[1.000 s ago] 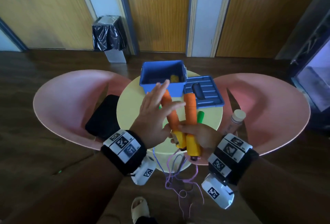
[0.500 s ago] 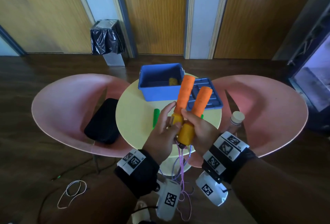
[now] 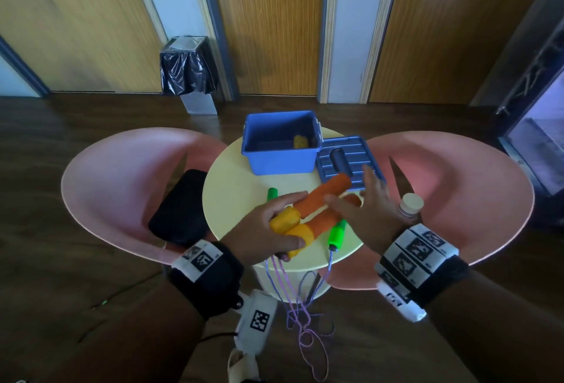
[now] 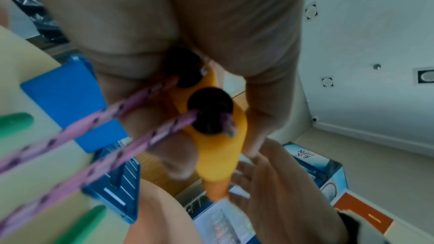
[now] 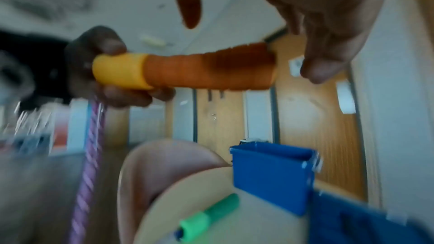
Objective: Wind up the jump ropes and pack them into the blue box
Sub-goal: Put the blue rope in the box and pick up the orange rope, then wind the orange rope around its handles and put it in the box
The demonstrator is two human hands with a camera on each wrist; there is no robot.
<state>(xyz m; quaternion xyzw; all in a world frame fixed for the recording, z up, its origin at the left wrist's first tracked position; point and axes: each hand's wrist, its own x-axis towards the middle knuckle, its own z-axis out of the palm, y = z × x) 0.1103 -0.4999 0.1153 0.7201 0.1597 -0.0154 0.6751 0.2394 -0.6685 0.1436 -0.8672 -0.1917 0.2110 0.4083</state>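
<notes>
- The two orange handles (image 3: 317,211) of one jump rope lay side by side above the round yellow surface (image 3: 244,181), on the near side of the blue box (image 3: 279,150), their yellow ends toward the person.
- The left hand (image 3: 268,230) was clenched round those yellow ends, thumb underneath and fingers over the top; the left wrist view showed both black end caps with a rope coming out of each.
- The purple rope (image 3: 300,315) hung from the handles past the near edge of the surface and trailed in loose loops on the floor, not wound.
- The right hand (image 3: 366,208) had let go: its fingers were spread and straight, hovering over the far ends of the handles, nearer the person than the box; whether a fingertip touched the foam could not be told.
- A second rope's green handles (image 3: 337,234) lay on the surface nearer the person than the box, one just right of the orange pair, the other partly hidden behind the left hand's fingers.
- The blue box stood open at the far side of the surface, with a small yellow thing (image 3: 300,141) inside at its right end.
- The blue lid (image 3: 345,159) lay flat, touching the box's right side.
- Pink chairs (image 3: 122,187) stood to the left and right of the box; a black case (image 3: 180,208) rested on the left one.
- A white-capped bottle (image 3: 410,205) stood right of the lid, by the right hand.
</notes>
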